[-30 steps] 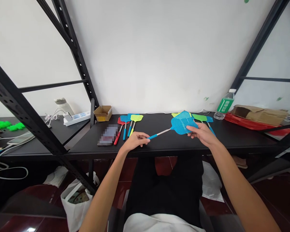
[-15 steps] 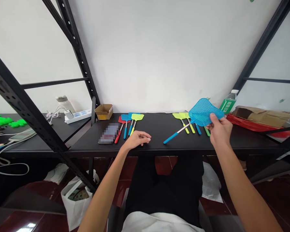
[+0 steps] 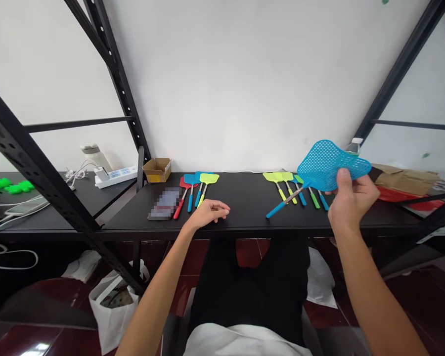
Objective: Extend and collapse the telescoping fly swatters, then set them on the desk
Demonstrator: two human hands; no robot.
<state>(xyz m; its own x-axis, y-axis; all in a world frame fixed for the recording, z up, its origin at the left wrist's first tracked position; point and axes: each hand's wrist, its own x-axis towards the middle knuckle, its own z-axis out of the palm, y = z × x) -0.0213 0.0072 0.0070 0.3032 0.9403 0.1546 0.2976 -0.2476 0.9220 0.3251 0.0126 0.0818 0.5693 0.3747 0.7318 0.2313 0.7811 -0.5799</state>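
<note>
A blue fly swatter [image 3: 322, 163] with a mesh head is raised above the table, my right hand [image 3: 350, 200] pinching it by the edge of its head. Its handle points down and to the left. My left hand [image 3: 208, 212] lies near the table's front edge, fingers loosely bent, holding nothing. Just behind it are a yellow fly swatter [image 3: 209, 179], two blue ones [image 3: 190, 190] and a red one [image 3: 179, 203]. Under the raised swatter, yellow swatters [image 3: 272, 177], blue ones [image 3: 323, 201] and a green one [image 3: 313, 198] lie in a row, partly hidden.
A phone [image 3: 165, 203] and a small cardboard box [image 3: 157, 170] are on the left of the black table [image 3: 241, 200]. Behind the right hand stand a bottle [image 3: 354, 145] and flattened cardboard [image 3: 402, 180]. Black shelf posts [image 3: 40, 173] rise at both sides. A power strip [image 3: 118, 176] lies farther left.
My right hand has moved right and slightly up with the blue fly swatter, uncovering more of the row beneath. The left hand stays in place on the table.
</note>
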